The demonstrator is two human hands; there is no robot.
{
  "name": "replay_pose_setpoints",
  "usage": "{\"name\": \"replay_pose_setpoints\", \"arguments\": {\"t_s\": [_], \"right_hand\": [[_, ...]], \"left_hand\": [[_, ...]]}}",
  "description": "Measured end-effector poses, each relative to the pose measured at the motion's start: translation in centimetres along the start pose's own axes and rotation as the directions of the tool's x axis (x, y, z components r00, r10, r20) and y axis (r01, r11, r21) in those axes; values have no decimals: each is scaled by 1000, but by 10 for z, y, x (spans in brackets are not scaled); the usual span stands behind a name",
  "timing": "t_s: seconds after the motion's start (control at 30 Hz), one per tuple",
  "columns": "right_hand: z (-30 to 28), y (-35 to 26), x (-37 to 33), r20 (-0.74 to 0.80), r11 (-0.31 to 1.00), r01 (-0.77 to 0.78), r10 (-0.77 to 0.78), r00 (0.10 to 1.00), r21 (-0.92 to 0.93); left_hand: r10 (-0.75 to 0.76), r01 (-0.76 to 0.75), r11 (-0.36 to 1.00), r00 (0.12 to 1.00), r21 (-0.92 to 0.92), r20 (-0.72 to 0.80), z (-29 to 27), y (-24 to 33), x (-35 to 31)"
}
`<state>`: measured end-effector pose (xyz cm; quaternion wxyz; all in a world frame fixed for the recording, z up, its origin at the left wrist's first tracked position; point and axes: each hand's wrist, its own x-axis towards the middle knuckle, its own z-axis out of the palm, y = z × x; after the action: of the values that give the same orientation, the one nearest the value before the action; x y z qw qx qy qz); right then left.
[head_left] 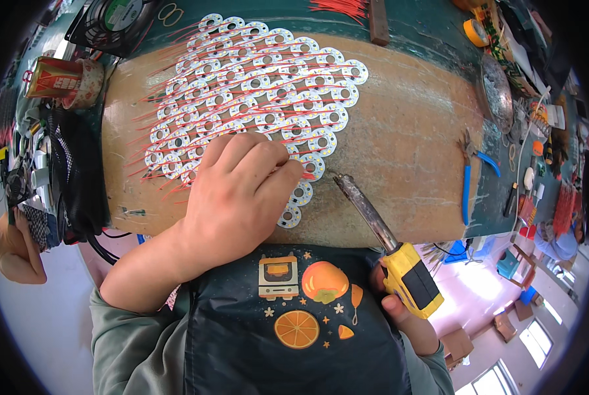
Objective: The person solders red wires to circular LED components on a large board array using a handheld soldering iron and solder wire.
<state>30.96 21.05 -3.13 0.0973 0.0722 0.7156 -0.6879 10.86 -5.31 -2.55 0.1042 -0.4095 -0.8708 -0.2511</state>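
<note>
Rows of round white LED boards (268,59), each with a hole in its middle, lie joined in a slanting sheet, with thin red wires (169,105) running across them. My left hand (241,191) rests over the near side of the sheet. Its thumb and forefinger are pinched together at the right edge, on a red wire (307,176) whose end just shows. In my right hand (400,309) is a soldering iron (409,276) with a yellow and black handle. Its dark tip points up and left, a short way from the boards and apart from them.
The boards lie on a worn brown work board (413,131) on a green table. Blue-handled pliers (467,178) lie at right, near a metal dish (497,92) and yellow tape (475,33). A fan (113,23) and a pot (83,85) stand at left. Other people sit on both sides.
</note>
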Motion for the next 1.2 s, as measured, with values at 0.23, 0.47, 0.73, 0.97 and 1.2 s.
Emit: {"name": "replay_pose_setpoints", "arguments": {"t_s": [0.23, 0.47, 0.73, 0.97, 1.2], "right_hand": [[-6, 2, -1, 38, 998, 0, 2, 999, -57], [-5, 4, 0, 51, 994, 22, -17, 999, -104], [-4, 3, 4, 75, 992, 26, -17, 997, -121], [-6, 7, -1, 71, 966, 38, -21, 997, -256], [-4, 8, -1, 66, 994, 14, -7, 998, -105]], "left_hand": [[32, -32, 998, 999, -51, 0, -4, 9, -2], [12, -11, 997, 1000, -76, 15, 2, 6, -7], [-12, 15, 996, 999, -86, 39, 2, 7, -7], [-10, 13, 996, 1000, -93, 30, 2, 7, -7], [-12, 15, 996, 999, -85, 37, 2, 7, -6]]}}
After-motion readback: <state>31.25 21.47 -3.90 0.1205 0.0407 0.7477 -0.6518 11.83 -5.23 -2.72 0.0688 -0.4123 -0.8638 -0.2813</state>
